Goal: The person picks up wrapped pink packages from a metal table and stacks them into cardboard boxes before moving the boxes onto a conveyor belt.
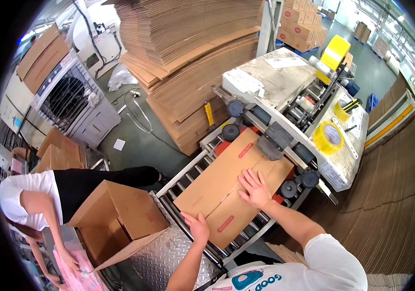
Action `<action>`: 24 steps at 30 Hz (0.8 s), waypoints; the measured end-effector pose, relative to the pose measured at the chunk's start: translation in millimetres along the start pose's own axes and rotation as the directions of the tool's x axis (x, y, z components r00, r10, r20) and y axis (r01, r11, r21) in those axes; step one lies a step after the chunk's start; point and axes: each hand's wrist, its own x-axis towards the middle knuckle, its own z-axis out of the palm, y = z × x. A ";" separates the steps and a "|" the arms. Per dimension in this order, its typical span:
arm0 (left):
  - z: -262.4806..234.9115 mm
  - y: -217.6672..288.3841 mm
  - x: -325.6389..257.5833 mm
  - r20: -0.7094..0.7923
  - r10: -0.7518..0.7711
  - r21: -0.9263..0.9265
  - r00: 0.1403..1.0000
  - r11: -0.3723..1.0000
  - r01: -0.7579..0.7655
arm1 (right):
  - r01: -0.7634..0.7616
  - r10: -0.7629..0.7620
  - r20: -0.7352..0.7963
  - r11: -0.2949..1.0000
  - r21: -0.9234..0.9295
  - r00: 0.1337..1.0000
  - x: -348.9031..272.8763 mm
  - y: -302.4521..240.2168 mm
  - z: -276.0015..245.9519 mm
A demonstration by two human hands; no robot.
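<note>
A closed brown cardboard box [207, 189] with red printed marks lies on the roller conveyor, its far end under the dark metal block [274, 141] of the taping machine. A seam runs between its two top flaps. My right hand [256, 190] rests flat on the top across the seam, fingers spread. At the box's near left corner is my left hand [198, 228], its fingers stretched out against the edge and its thumb apart. Neither hand is wrapped round anything.
Left of the conveyor, an open cardboard box [139, 213] stands by a diamond-plate metal surface [161, 257]. A co-worker [33, 199] bends over pink packages [74, 276]. Stacked flat cardboard [188, 63] rises beyond. Yellow tape rolls [328, 137] sit on the machine; more cardboard [391, 213] stands at right.
</note>
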 end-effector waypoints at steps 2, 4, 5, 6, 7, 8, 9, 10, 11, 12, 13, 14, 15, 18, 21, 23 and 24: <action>17.7 -2.4 8.3 -0.005 0.041 0.028 0.999 0.999 -0.041 | 0.003 -0.003 -0.004 0.999 0.043 1.000 5.8 19.0 -0.9; 29.0 19.0 16.6 0.044 0.064 -0.021 0.997 0.998 -0.063 | 0.005 -0.003 -0.033 0.999 0.048 0.999 9.0 48.4 -1.5; 34.2 23.2 20.1 0.061 0.117 -0.116 0.991 0.987 -0.110 | -0.039 0.043 -0.067 0.998 0.051 0.997 5.9 57.6 -0.8; 41.0 19.3 29.1 0.093 0.175 -0.251 0.980 0.957 -0.147 | -0.077 0.083 -0.109 0.995 0.055 0.991 7.8 61.0 -2.6; 48.8 15.4 33.7 0.124 0.235 -0.382 0.964 0.908 -0.172 | -0.118 0.126 -0.152 0.991 0.060 0.980 5.5 63.9 -5.5; 46.1 21.3 29.6 0.218 0.231 -0.511 0.948 0.855 -0.091 | -0.192 0.196 -0.180 0.981 0.036 0.964 -7.0 55.3 -6.4; 42.3 10.8 26.4 0.334 0.163 -0.478 0.928 0.878 0.017 | -0.168 0.181 -0.155 0.982 0.091 0.971 -20.1 39.6 -11.0; 40.7 -2.4 20.4 0.445 0.097 -0.432 0.890 0.894 0.119 | -0.125 0.181 -0.187 0.952 0.279 0.965 -39.6 26.1 -8.5; 34.0 -3.4 -4.5 0.464 -0.015 -0.388 0.886 0.896 0.218 | -0.267 0.273 0.084 0.754 0.600 0.958 -59.2 2.0 -32.2; 33.2 -24.5 -19.9 0.571 -0.063 -0.304 0.818 0.910 0.282 | -0.321 0.275 0.176 0.684 0.655 0.945 -82.1 -17.1 -63.6; 40.8 -64.9 -33.9 0.563 -0.022 -0.160 0.826 0.978 0.135 | -0.319 0.262 0.193 0.634 0.705 0.946 -103.0 -32.9 -101.4; 43.8 -101.6 -45.2 0.637 0.009 0.085 0.771 0.993 -0.081 | -0.176 0.210 0.021 0.756 0.630 0.977 -126.9 -42.3 -142.1; 43.4 -134.2 -58.8 0.737 0.099 0.159 0.669 0.936 -0.314 | -0.061 0.150 -0.110 0.819 0.570 0.983 -149.4 -39.1 -178.3; -2.5 -236.8 -108.7 0.800 -0.140 0.405 0.584 0.844 -0.353 | 0.122 0.030 -0.355 0.910 0.397 0.935 -197.1 -72.6 -332.1; -26.7 -326.5 -122.6 0.723 -0.351 0.531 0.596 0.833 -0.154 | -0.029 -0.231 -0.537 0.902 -0.431 0.812 -259.8 -132.7 -441.9; -48.9 -367.3 -121.4 0.657 -0.334 0.528 0.676 0.844 -0.097 | -0.435 -0.006 -0.588 0.666 -0.606 0.809 -287.1 -153.7 -482.1; -57.1 -382.1 -119.3 0.631 -0.278 0.494 0.724 0.864 -0.099 | -0.458 0.026 -0.562 0.611 -0.645 0.826 -299.2 -148.4 -494.6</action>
